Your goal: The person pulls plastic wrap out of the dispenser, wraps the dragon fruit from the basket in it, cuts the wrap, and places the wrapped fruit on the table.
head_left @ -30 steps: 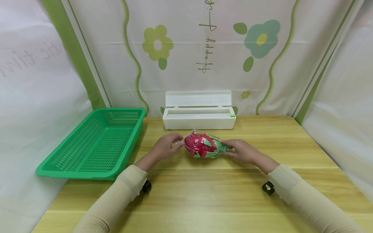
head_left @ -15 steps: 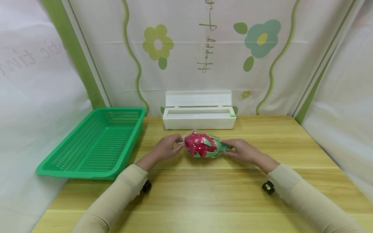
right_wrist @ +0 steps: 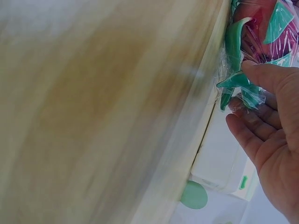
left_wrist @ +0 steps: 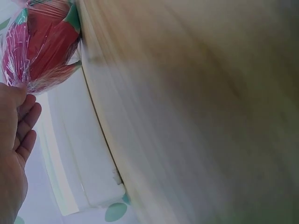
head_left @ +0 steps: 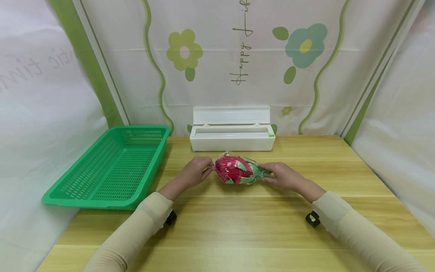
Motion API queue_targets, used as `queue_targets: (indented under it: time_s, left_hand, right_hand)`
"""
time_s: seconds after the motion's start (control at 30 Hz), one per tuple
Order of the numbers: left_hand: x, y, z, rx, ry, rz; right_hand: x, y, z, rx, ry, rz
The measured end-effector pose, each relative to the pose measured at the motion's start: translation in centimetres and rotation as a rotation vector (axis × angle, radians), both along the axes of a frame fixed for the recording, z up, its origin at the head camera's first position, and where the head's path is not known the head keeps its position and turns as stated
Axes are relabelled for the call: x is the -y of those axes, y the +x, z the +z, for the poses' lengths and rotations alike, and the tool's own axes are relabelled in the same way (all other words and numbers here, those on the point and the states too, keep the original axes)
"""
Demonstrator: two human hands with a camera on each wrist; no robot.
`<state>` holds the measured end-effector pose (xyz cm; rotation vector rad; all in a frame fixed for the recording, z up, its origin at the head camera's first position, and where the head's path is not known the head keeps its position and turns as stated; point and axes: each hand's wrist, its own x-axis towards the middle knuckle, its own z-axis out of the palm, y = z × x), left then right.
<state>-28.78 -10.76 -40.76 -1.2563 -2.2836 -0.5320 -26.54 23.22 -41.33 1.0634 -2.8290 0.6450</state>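
Note:
A red dragon fruit [head_left: 234,170] with green scales, wrapped in clear plastic film, lies sideways between the two hands at the middle of the table. My left hand [head_left: 195,172] pinches the gathered film at the fruit's left end; in the left wrist view the thumb and forefinger meet on the twisted film [left_wrist: 29,87]. At the other end my right hand [head_left: 283,175] grips the film-covered green leaf tips [right_wrist: 243,88] between thumb and fingers. The right wrist view shows loose film around those tips.
A white film dispenser box [head_left: 232,143] with its lid raised stands behind the fruit, against the printed curtain [head_left: 217,87]. To the left sits a green slotted basket [head_left: 98,204]. The wooden table [head_left: 238,230] stretches in front of the hands.
At the left end of the fruit, the film has become more tightly gathered as the left fingers turned slightly on it. The right hand and the fruit have stayed in place.

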Motion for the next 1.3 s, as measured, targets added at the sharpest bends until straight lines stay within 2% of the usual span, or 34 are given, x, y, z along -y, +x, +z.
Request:
queue_targets:
  time_s: [0.37,0.67,0.83,1.1,1.3]
  left_hand:
    - [-0.1,0.3,0.1,0.023,-0.002,0.02]
    - [0.0,0.4,0.0,-0.091,-0.031,0.024]
    - [0.2,0.6,0.3,-0.139,-0.016,0.049]
    - [0.5,0.8,1.1,-0.174,-0.01,0.064]
    - [0.7,1.1,2.0,-0.185,-0.046,0.112]
  right_hand:
    - [0.1,0.2,0.1,-0.011,-0.003,0.011]
    - [0.1,0.3,0.4,-0.015,-0.015,0.013]
    - [-0.1,0.4,0.7,-0.008,-0.012,0.009]
    - [-0.8,0.6,1.3,0.031,0.01,-0.022]
    - [-1.4,0.9,2.3,0.0,0.032,-0.023]
